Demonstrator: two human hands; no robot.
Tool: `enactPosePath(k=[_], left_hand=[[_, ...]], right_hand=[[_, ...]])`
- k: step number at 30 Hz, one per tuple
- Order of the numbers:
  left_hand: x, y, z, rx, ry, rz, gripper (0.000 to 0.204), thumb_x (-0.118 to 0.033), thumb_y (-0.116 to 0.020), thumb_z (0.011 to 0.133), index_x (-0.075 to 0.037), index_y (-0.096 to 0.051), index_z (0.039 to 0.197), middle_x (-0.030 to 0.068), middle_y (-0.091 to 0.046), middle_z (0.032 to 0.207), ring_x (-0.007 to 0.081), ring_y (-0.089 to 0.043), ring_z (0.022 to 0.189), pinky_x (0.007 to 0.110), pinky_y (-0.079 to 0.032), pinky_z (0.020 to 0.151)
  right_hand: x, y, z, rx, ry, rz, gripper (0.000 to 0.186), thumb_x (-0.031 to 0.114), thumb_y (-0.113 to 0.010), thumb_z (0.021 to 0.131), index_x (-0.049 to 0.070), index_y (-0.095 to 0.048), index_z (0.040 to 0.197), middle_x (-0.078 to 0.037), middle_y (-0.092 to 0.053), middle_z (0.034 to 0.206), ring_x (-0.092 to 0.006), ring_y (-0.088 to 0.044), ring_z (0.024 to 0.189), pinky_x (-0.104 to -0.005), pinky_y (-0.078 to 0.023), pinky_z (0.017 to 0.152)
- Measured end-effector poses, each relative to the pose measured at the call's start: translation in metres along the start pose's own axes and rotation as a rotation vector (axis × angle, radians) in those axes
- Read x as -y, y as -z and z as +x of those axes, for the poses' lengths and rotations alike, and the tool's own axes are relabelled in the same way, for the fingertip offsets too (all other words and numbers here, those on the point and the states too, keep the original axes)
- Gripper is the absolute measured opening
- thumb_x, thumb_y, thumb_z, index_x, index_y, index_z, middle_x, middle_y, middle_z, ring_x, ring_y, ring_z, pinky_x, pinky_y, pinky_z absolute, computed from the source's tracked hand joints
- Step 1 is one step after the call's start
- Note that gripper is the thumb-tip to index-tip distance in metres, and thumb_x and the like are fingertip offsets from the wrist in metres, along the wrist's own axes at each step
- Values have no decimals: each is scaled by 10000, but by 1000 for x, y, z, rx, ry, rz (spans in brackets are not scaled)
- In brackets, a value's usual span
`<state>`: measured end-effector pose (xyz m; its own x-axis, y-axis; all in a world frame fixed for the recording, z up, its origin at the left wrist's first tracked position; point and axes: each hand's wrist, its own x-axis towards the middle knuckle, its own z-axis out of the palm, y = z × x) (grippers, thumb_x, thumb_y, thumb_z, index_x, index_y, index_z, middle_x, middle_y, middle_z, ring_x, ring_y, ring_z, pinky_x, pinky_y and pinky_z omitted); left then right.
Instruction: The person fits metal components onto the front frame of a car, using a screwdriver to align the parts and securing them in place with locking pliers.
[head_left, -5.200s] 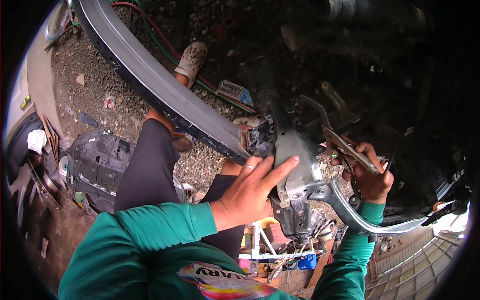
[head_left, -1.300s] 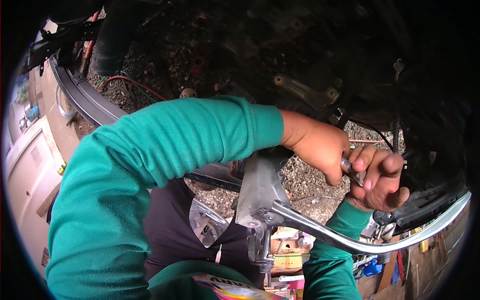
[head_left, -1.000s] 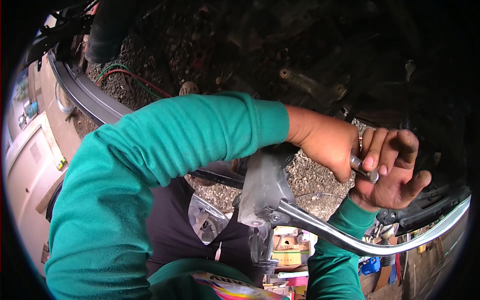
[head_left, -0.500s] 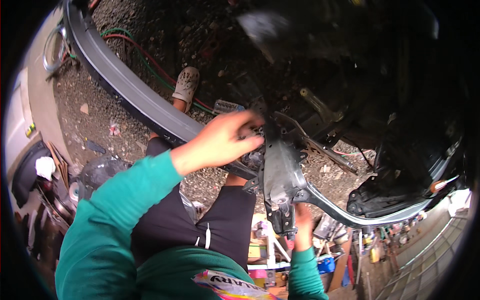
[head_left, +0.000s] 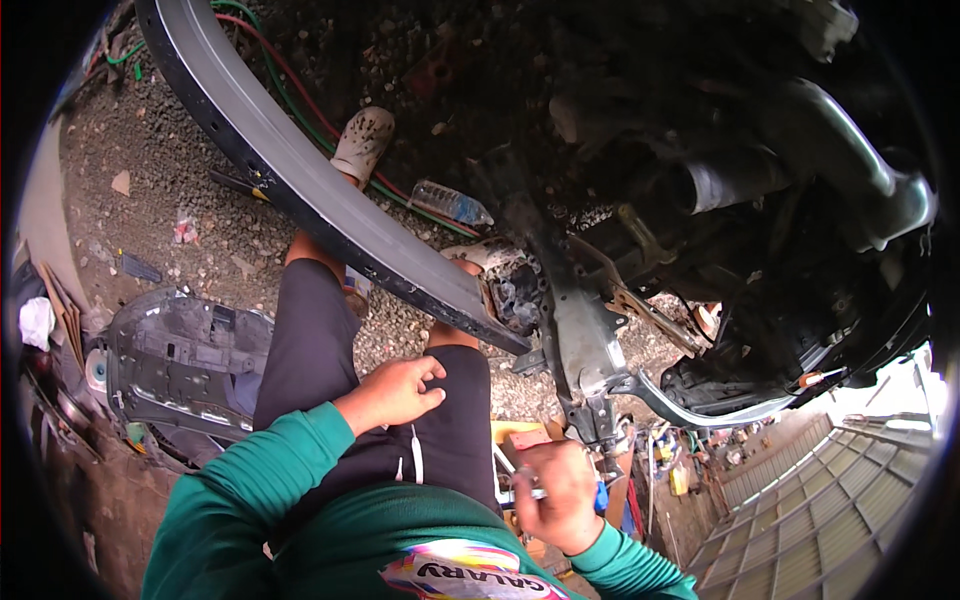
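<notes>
My left hand hovers over my dark trousers, thumb apart from loosely bent fingers, with nothing seen in it. At the lower centre, my right hand is closed around a small silvery metal piece; its kind is not clear. Ahead of the hands stands the dark metal front frame of a vehicle, touched by neither hand. A long grey curved bumper beam sweeps from the upper left to this frame, passing over my legs. Dark crumpled material sits at the beam's near end.
A clear bottle and red and green hoses lie on gravel near a white clog. A dark plastic panel rests at left. A metal pipe is at upper right. An orange-handled tool lies on the vehicle's edge.
My left hand has drawn back from the frame to above my trousers. My right hand has come from behind the frame's lower end toward my body, and the view has shifted.
</notes>
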<state>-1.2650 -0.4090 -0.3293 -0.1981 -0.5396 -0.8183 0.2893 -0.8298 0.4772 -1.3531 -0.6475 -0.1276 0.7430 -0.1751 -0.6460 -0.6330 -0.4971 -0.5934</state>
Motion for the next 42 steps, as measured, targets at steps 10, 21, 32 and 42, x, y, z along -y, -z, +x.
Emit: enactPosePath(k=[10, 21, 32, 42], left_hand=[[29, 17, 4, 19, 100, -35, 396, -276, -804, 946, -70, -703, 1269, 166, -768, 1126, 288, -769, 994, 415, -612, 913], [20, 25, 4, 48, 108, -34, 451, -342, -760, 959, -53, -706, 1300, 199, -770, 1252, 380, -738, 1164, 468, -575, 1031], [20, 27, 6, 98, 147, -68, 453, -335, -761, 962, -62, -703, 1320, 193, -754, 1299, 365, -692, 1246, 465, -546, 1083], [28, 23, 5, 103, 120, -86, 468, -356, -769, 959, -70, -702, 1323, 196, -753, 1289, 359, -690, 1275, 460, -527, 1111]], right_hand=[[-68, -16, 32, 820, 335, -406, 129, 209, -673, 932, 88, -689, 890, -83, -717, 779, -271, -741, 685, -433, -580, 593], [-59, -25, 48, 974, 323, -321, 124, 191, -678, 848, 114, -750, 781, -99, -731, 734, -296, -760, 677, -449, -601, 572], [3, -56, 56, 1219, 191, -348, 121, 156, -674, 866, 127, -790, 882, -101, -758, 806, -306, -769, 685, -487, -640, 609], [-47, -27, 46, 1265, 200, -562, 185, 212, -685, 904, 107, -836, 899, -101, -758, 814, -319, -783, 720, -454, -656, 639]])
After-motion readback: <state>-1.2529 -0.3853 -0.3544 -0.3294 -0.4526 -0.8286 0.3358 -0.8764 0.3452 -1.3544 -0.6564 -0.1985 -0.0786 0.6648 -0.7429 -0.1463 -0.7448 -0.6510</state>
